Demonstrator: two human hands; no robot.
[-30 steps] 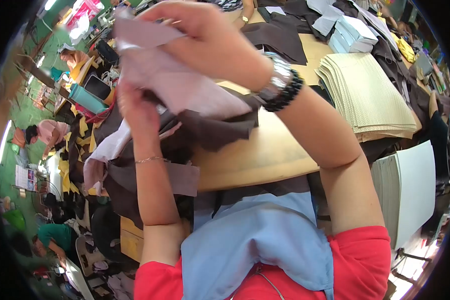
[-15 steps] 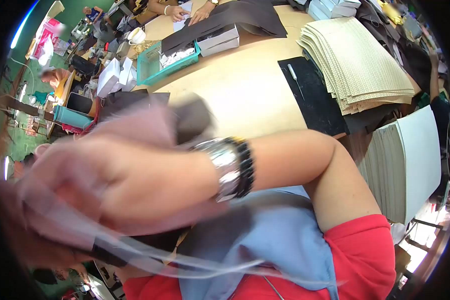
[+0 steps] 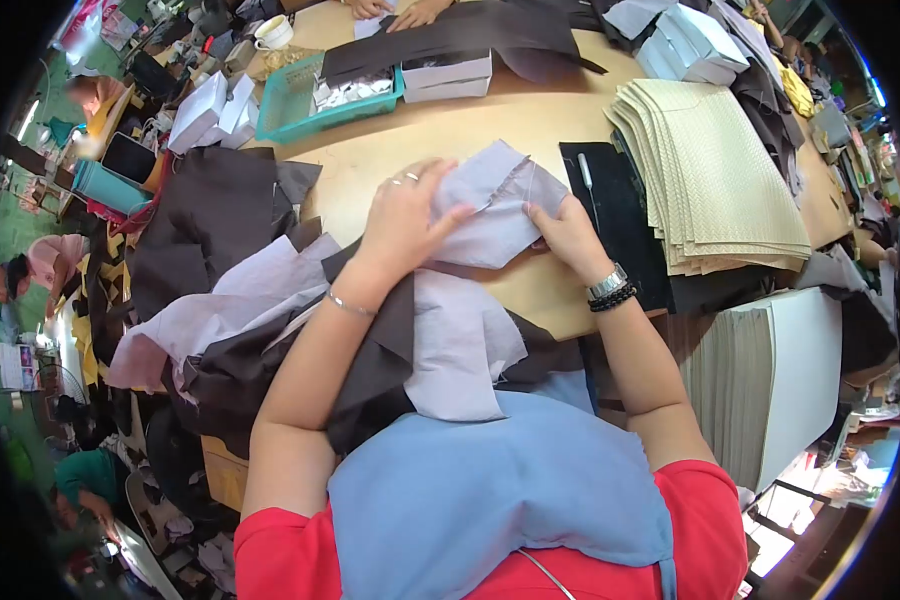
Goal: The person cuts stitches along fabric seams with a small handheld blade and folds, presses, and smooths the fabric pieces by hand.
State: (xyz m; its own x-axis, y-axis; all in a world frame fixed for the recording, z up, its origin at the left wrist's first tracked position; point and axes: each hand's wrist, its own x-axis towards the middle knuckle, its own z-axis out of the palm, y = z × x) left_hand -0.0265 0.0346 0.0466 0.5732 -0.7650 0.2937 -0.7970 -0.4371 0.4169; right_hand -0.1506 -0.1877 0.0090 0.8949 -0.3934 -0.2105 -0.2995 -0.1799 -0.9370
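Observation:
A light mauve-grey fabric piece with a seam and loose threads along its upper part is between my two hands, over the table. My left hand, with a ring and thin bracelet, holds its left edge, thumb on top and fingers at the edge. On the right edge, my right hand has its thumb on top, with the other fingers partly hidden beneath. Nearer me, a pale cloth piece hangs over dark brown fabric. More pale fabric lies heaped left of my left forearm.
Beyond my hands are a turquoise basket of small white pieces and a white box. Right stand a white-handled awl on a black sheet, stacked cream textured sheets and a thick board stack. Another person's hands work opposite.
My right arm has swung back from across my body on the left to the table's right side. Both hands now hold the fabric piece over the table, and the view has shifted.

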